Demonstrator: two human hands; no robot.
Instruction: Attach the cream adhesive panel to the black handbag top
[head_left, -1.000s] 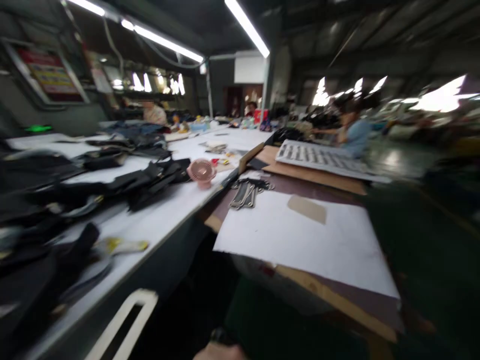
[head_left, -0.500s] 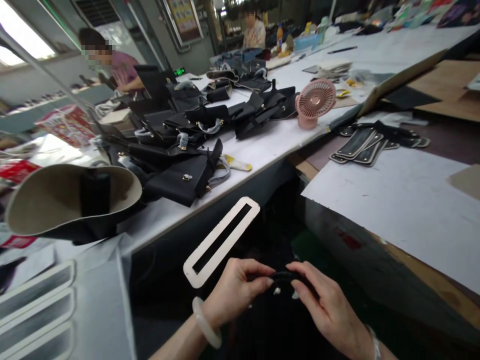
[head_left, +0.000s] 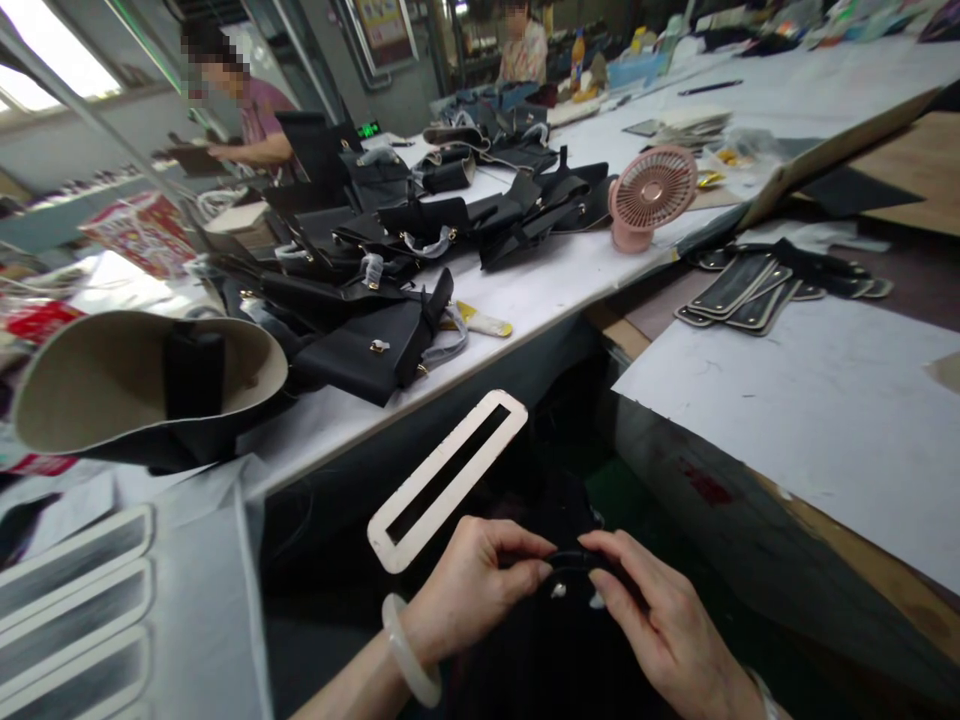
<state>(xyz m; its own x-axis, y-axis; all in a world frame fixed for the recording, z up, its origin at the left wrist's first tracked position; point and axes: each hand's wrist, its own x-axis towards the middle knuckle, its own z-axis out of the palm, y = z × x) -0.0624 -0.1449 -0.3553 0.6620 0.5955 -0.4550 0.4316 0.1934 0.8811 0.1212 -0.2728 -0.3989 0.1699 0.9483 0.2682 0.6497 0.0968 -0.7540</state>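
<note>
Low in the head view, my left hand (head_left: 480, 580) pinches one end of a thin black strip (head_left: 571, 562) between thumb and fingers. My right hand (head_left: 660, 615) grips the strip's other end, and the short middle part bows slightly upward. Small shiny white bits show just under the strip against dark cloth; I cannot make out what they are. A long cream-white plate with a slot (head_left: 460, 487) appears just beyond my left hand, over a dark area.
Black handbags (head_left: 360, 345) crowd the white table (head_left: 555, 300), beside a pink fan (head_left: 654, 190). A large open black bag (head_left: 97, 375) lies at left. Black pieces with pale edges (head_left: 731, 285) sit at right near a white sheet (head_left: 810, 420). Two people work farther back.
The view has shifted slightly, with the table's things appearing farther right. Both hands keep their pinch on the black strip. The person at back left has raised a dark piece.
</note>
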